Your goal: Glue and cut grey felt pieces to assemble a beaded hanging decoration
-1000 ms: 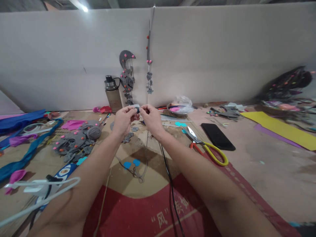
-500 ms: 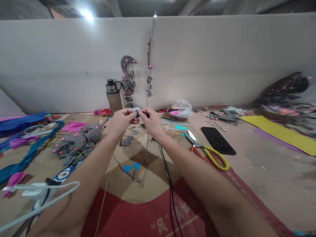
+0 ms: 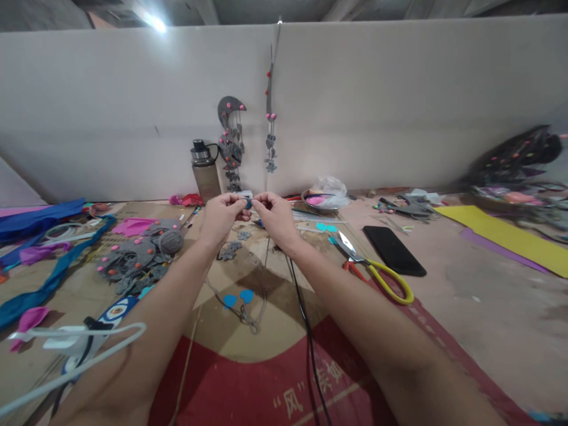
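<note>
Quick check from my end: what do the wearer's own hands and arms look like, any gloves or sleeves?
The left hand and right hand are ungloved. The left forearm and right forearm are bare, with no sleeve, watch or bracelet visible. Rings are too small to tell.

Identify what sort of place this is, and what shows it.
Probably a craft workshop: yellow-and-red-handled scissors, a ball of grey yarn, and a grey crescent ornament with dangling shapes by the white wall.
</note>
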`<state>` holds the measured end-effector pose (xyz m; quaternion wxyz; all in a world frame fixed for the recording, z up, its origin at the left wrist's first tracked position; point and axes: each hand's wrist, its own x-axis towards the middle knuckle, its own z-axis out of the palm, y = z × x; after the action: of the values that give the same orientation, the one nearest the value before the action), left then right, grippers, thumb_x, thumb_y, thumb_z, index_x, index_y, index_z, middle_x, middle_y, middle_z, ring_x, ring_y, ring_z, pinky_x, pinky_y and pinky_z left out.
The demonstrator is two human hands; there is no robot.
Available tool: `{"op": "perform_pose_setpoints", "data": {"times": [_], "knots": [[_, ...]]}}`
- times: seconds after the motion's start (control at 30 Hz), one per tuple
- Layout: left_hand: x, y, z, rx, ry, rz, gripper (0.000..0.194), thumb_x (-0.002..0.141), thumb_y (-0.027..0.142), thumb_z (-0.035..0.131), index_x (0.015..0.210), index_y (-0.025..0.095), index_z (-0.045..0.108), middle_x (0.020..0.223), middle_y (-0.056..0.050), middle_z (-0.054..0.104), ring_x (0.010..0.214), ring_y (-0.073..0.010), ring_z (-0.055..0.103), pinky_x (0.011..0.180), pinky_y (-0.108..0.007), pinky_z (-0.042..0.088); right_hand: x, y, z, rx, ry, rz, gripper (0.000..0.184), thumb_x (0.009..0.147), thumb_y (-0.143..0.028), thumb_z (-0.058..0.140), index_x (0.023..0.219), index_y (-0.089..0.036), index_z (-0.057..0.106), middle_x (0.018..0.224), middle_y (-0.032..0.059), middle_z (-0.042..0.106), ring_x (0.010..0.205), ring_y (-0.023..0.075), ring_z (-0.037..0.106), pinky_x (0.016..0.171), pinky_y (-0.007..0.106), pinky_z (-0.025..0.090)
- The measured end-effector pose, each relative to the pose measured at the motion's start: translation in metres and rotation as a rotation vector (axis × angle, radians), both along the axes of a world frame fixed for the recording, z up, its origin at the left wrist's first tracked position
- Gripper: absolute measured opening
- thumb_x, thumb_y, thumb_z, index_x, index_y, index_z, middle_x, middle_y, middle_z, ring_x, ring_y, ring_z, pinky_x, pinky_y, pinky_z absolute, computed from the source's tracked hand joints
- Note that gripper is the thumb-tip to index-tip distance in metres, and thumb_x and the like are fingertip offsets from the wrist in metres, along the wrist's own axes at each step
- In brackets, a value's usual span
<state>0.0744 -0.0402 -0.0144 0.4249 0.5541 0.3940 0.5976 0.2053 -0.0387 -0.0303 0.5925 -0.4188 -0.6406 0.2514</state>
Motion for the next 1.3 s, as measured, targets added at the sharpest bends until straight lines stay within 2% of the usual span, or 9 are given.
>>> {"op": "perform_pose_setpoints", "data": {"times": [0.13, 0.27, 0.4, 0.57, 0.77, 0.87, 1.07, 1.2, 1.3], "knots": [[-0.003, -0.001, 0.003, -0.051, 0.041, -0.095, 0.019, 0.062, 0.028, 0.073, 0.071, 0.012, 0.066, 0.057, -0.004, 0.062, 0.050, -0.0111, 0.058, 0.052, -0.024, 0.051, 0.003, 0.001, 0.001, -0.026, -0.006, -0.028, 0.015, 0.076, -0.031, 0.052, 0.071, -0.018, 0.058, 0.061, -0.0039, 0.052, 0.059, 0.0105, 0.043, 0.061, 0.024, 0.037], [-0.010, -0.004, 0.012, -0.117, 0.111, -0.196, 0.024, 0.060, 0.027, 0.076, 0.077, 0.011, 0.068, 0.067, -0.007, 0.067, 0.059, -0.0134, 0.063, 0.056, -0.024, 0.052, 0.005, 0.000, 0.003, -0.027, -0.034, -0.028, 0.013, 0.075, -0.028, 0.051, 0.068, -0.018, 0.056, 0.059, -0.0050, 0.050, 0.057, 0.0099, 0.042, 0.060, 0.024, 0.036], [-0.013, -0.008, 0.015, -0.087, 0.178, -0.192, 0.030, 0.062, 0.030, 0.075, 0.085, 0.012, 0.070, 0.071, -0.008, 0.068, 0.061, -0.0147, 0.063, 0.056, -0.025, 0.053, 0.005, 0.000, 0.002, -0.025, -0.076, -0.033, 0.014, 0.076, -0.028, 0.050, 0.068, -0.018, 0.056, 0.058, -0.0051, 0.049, 0.056, 0.0101, 0.041, 0.059, 0.024, 0.034], [-0.010, -0.008, 0.010, 0.101, 0.396, 0.000, 0.022, 0.067, 0.034, 0.070, 0.077, 0.014, 0.071, 0.067, -0.007, 0.068, 0.054, -0.0147, 0.061, 0.048, -0.023, 0.048, 0.003, 0.001, 0.000, 0.018, -0.130, -0.044, 0.015, 0.077, -0.028, 0.050, 0.067, -0.018, 0.055, 0.061, -0.0036, 0.051, 0.059, 0.0108, 0.043, 0.061, 0.025, 0.035], [-0.012, -0.007, 0.005, 0.282, 0.539, 0.160, 0.011, 0.068, 0.025, 0.064, 0.072, 0.018, 0.071, 0.059, -0.001, 0.064, 0.050, -0.0116, 0.055, 0.047, -0.020, 0.041, 0.003, 0.000, -0.002, 0.023, -0.163, 0.009, 0.015, 0.080, -0.031, 0.050, 0.077, -0.018, 0.058, 0.071, -0.0002, 0.058, 0.067, 0.0127, 0.049, 0.066, 0.026, 0.038], [-0.016, -0.003, 0.003, 0.307, 0.581, 0.253, 0.012, 0.069, 0.024, 0.062, 0.074, 0.018, 0.071, 0.058, -0.001, 0.063, 0.052, -0.0120, 0.053, 0.049, -0.020, 0.039, 0.003, 0.002, -0.004, 0.007, -0.162, 0.046, 0.016, 0.080, -0.029, 0.050, 0.084, -0.017, 0.059, 0.074, 0.0003, 0.060, 0.068, 0.0129, 0.051, 0.067, 0.027, 0.039], [-0.025, 0.005, -0.001, 0.292, 0.532, 0.355, 0.008, 0.065, 0.021, 0.063, 0.069, 0.017, 0.070, 0.057, 0.000, 0.062, 0.053, -0.0119, 0.052, 0.053, -0.021, 0.037, 0.005, 0.002, -0.002, 0.007, -0.228, 0.019, 0.013, 0.078, -0.025, 0.050, 0.075, -0.017, 0.061, 0.066, -0.0017, 0.057, 0.063, 0.0122, 0.048, 0.065, 0.027, 0.037], [-0.035, 0.009, 0.003, 0.291, 0.612, 0.465, 0.012, 0.068, 0.022, 0.059, 0.071, 0.016, 0.069, 0.059, -0.001, 0.063, 0.053, -0.0117, 0.053, 0.053, -0.021, 0.037, 0.009, -0.003, 0.006, -0.048, -0.233, 0.058, 0.016, 0.078, -0.028, 0.052, 0.069, -0.017, 0.060, 0.060, -0.0031, 0.054, 0.057, 0.0107, 0.045, 0.059, 0.025, 0.034], [-0.048, 0.011, 0.011, 0.252, 0.558, 0.535, 0.015, 0.071, 0.024, 0.056, 0.076, 0.015, 0.068, 0.058, -0.001, 0.062, 0.051, -0.0113, 0.054, 0.050, -0.021, 0.039, 0.017, -0.009, 0.018, -0.099, -0.213, 0.116, 0.021, 0.077, -0.034, 0.055, 0.065, -0.017, 0.059, 0.058, -0.0039, 0.050, 0.056, 0.0091, 0.041, 0.055, 0.024, 0.032]]}}
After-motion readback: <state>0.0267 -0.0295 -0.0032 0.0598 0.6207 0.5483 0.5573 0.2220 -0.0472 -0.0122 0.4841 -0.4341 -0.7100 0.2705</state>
